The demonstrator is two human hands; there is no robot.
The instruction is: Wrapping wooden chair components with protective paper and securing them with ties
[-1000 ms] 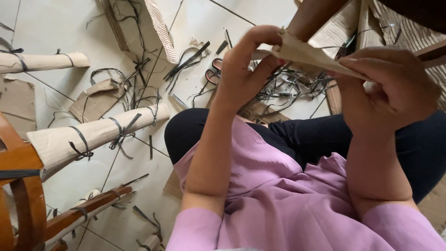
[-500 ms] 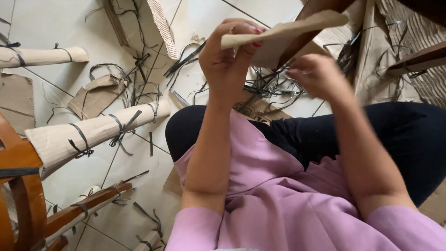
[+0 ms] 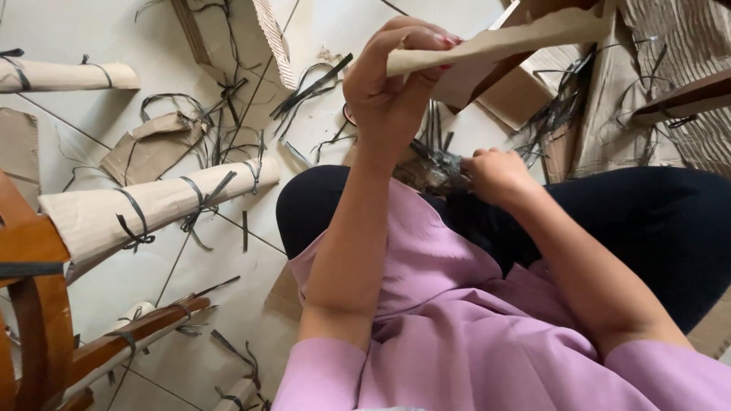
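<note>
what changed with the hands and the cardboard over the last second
The right hand let go of the cardboard strip and dropped to the black straps by the lap. The left hand kept its grip and now holds the strip up alone. The wrapped chair legs and scraps on the tiled floor stayed put.
</note>
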